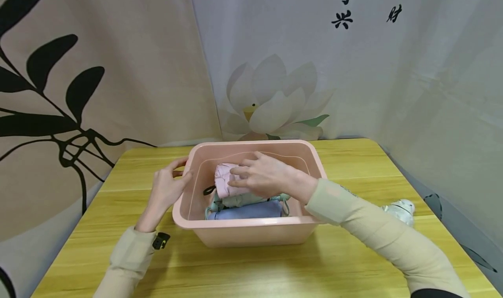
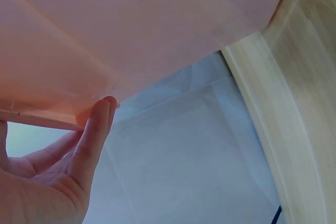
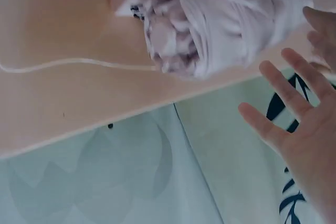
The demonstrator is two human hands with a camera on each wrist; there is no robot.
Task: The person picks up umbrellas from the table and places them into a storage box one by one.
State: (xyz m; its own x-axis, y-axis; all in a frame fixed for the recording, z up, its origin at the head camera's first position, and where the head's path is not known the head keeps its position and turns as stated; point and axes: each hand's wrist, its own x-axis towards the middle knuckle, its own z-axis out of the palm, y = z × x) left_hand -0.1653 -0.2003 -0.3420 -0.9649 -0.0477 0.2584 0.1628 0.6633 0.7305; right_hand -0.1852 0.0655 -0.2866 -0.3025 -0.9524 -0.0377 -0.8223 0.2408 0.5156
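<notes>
A pink plastic tub (image 1: 251,232) stands on the table with my left hand (image 1: 167,186) gripping its left rim. In the left wrist view, the left thumb (image 2: 92,140) lies against the tub's outer wall below the lip. Inside lie rolled fabric bundles that look like folded umbrellas: a pale pink one (image 1: 223,180) at the back, a light green one (image 1: 243,199) and a blue one (image 1: 247,210) in front. My right hand (image 1: 267,175) is over the pink umbrella, fingers spread; in the right wrist view the fingers hold nothing, close beside the umbrella's fabric (image 3: 231,30).
A white folded bundle (image 1: 402,210) lies on the wooden table (image 1: 255,272) to the right, partly behind my right sleeve. Fabric curtains (image 1: 157,71) with printed plants hang behind the table. A black loop (image 1: 209,190) lies in the tub.
</notes>
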